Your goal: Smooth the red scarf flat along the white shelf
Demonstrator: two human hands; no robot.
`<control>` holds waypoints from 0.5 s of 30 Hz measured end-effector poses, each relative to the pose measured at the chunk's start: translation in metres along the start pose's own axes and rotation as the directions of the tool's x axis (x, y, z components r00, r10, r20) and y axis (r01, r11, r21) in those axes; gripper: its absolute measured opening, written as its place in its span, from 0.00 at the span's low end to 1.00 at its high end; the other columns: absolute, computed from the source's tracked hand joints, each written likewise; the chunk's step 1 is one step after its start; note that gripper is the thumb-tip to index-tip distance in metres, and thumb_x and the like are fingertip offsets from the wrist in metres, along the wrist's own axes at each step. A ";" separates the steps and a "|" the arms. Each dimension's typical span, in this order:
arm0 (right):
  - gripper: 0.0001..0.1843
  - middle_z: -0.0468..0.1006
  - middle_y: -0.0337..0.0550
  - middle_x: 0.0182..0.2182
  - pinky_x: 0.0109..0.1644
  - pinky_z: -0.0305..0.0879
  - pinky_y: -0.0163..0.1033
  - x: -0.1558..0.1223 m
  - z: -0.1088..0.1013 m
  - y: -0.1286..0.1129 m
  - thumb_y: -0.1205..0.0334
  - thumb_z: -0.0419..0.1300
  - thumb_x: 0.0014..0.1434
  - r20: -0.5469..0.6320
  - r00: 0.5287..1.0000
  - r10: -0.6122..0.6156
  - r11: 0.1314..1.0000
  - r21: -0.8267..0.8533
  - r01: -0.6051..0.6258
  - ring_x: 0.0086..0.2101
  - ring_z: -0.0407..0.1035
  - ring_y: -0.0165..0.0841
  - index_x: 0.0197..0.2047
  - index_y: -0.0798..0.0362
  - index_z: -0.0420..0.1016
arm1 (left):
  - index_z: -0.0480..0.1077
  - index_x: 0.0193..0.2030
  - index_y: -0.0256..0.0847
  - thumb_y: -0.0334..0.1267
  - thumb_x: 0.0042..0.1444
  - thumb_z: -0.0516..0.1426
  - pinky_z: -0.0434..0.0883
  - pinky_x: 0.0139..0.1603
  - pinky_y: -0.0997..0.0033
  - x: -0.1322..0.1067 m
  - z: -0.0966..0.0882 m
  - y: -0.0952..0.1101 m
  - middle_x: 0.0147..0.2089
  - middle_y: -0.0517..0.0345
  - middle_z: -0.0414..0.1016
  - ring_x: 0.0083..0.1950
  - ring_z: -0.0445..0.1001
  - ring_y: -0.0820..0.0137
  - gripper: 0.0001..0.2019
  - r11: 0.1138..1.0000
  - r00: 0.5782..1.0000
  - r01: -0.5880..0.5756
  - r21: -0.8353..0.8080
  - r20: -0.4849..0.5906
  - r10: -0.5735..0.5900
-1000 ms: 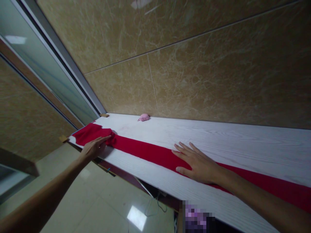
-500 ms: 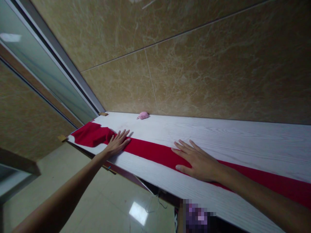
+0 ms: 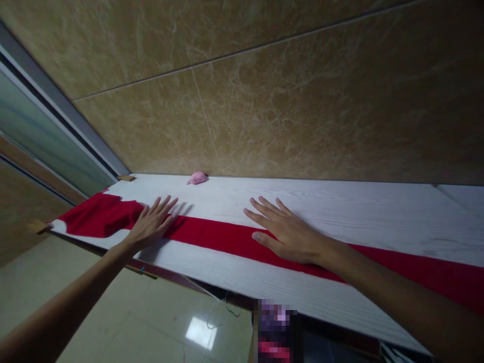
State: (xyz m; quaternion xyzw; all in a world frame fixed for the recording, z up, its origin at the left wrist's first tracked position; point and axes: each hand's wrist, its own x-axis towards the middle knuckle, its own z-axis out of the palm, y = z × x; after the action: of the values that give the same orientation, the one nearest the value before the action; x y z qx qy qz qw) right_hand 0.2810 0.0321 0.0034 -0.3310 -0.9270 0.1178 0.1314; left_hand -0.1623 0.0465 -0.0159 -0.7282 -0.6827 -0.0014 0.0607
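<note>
A long red cloth [image 3: 219,235] lies folded into a narrow strip along a white wood-grain table [image 3: 340,206]. Its left end [image 3: 94,219] is wider and bunched near the table's left edge. My left hand [image 3: 153,224] rests flat on the strip where the narrow part meets the wide end, fingers spread. My right hand [image 3: 283,232] lies flat on the strip further right, fingers apart, and holds nothing.
A small pink object [image 3: 197,177] sits at the table's back edge against the brown marble wall [image 3: 264,101]. A glass door frame [image 3: 49,131] stands to the left. Shiny floor tiles [image 3: 151,322] lie below the table's front edge.
My left hand slid right along the cloth, from the bunched end onto the narrow strip, and its fingers spread. My right hand stayed flat. The view shifted right.
</note>
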 end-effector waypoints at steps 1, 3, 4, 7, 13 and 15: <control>0.37 0.40 0.47 0.77 0.77 0.32 0.64 -0.005 -0.001 0.001 0.37 0.38 0.75 -0.003 1.000 0.007 1.000 -0.005 -0.007 0.75 0.33 0.44 0.79 0.47 0.49 | 0.49 0.80 0.48 0.57 0.72 0.36 0.47 0.76 0.32 0.001 -0.002 0.016 0.82 0.54 0.39 0.81 0.36 0.46 0.34 0.999 0.998 -0.051 -0.009 -0.022 0.051; 0.38 0.41 0.49 0.77 0.77 0.32 0.65 -0.014 0.004 0.005 0.37 0.40 0.74 0.035 0.999 0.031 0.999 -0.022 -0.031 0.75 0.34 0.45 0.78 0.48 0.50 | 0.49 0.79 0.53 0.58 0.73 0.36 0.46 0.76 0.31 -0.001 -0.005 0.053 0.82 0.59 0.39 0.81 0.34 0.47 0.32 0.981 0.981 -0.193 -0.037 -0.024 0.192; 0.38 0.42 0.50 0.77 0.77 0.32 0.65 -0.018 0.008 0.007 0.37 0.41 0.74 0.068 0.997 0.042 0.999 -0.029 -0.040 0.75 0.34 0.46 0.78 0.48 0.51 | 0.48 0.79 0.56 0.58 0.74 0.37 0.45 0.76 0.30 -0.003 -0.006 0.073 0.82 0.60 0.40 0.82 0.34 0.47 0.31 0.960 0.961 -0.275 -0.054 -0.011 0.275; 0.39 0.43 0.50 0.77 0.77 0.31 0.65 -0.026 0.022 0.011 0.36 0.43 0.74 0.143 0.988 0.050 0.998 -0.033 -0.045 0.75 0.35 0.46 0.78 0.48 0.52 | 0.45 0.79 0.60 0.59 0.74 0.40 0.40 0.77 0.30 -0.010 -0.004 0.122 0.82 0.62 0.39 0.82 0.33 0.48 0.30 0.888 0.892 -0.445 -0.115 0.025 0.451; 0.39 0.46 0.49 0.76 0.77 0.30 0.62 -0.026 0.030 0.017 0.35 0.45 0.73 0.139 0.989 0.045 0.999 -0.013 -0.044 0.75 0.37 0.45 0.78 0.47 0.52 | 0.43 0.80 0.57 0.63 0.73 0.39 0.39 0.78 0.32 -0.016 -0.005 0.142 0.82 0.59 0.37 0.82 0.35 0.50 0.33 0.891 0.881 -0.410 -0.194 0.169 0.442; 0.39 0.46 0.50 0.76 0.77 0.30 0.64 -0.026 0.029 0.017 0.35 0.45 0.73 0.136 0.990 0.043 0.999 -0.006 -0.042 0.75 0.37 0.46 0.78 0.48 0.53 | 0.44 0.80 0.55 0.63 0.73 0.39 0.38 0.77 0.32 -0.016 -0.009 0.144 0.82 0.57 0.37 0.82 0.34 0.49 0.34 0.893 0.881 -0.408 -0.191 0.174 0.440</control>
State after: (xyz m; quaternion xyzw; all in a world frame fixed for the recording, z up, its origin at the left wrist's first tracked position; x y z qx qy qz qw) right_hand 0.3005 0.0246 -0.0334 -0.3420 -0.9267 0.1416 0.0647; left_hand -0.0196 0.0210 -0.0210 -0.8583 -0.5070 0.0389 -0.0684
